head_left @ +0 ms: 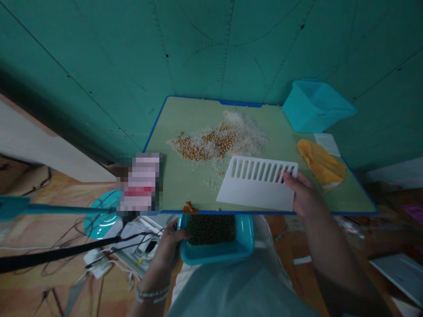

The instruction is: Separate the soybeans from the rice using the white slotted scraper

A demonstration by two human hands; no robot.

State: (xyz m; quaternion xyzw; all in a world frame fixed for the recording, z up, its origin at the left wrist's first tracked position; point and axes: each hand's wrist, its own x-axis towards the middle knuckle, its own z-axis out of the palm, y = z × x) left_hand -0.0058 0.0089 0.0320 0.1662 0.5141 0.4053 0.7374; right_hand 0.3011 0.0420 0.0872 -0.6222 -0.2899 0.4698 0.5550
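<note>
My right hand (pixel 306 193) is closed on the slotted end of a flat white plastic scraper (pixel 256 191), held over the right front of a green board (pixel 185 189). Below the board's front edge, my left hand (pixel 174 240) grips the left rim of a turquoise tub (pixel 244 237). Small dark green beans or grains (pixel 211 230) fill much of that tub. Beyond the scraper, round tan beans (pixel 193 149) that look like soybeans lie mixed with whitish rice-like grains (pixel 253 134) in a loose spread pile.
A turquoise bin (pixel 304 110) stands at the board's back right corner. In front of it lies an orange cloth (pixel 320 163). A blurred phone-like screen (pixel 140 182) on a turquoise arm (pixel 66 209) sits at the left edge. Cables (pixel 72 224) run over the floor.
</note>
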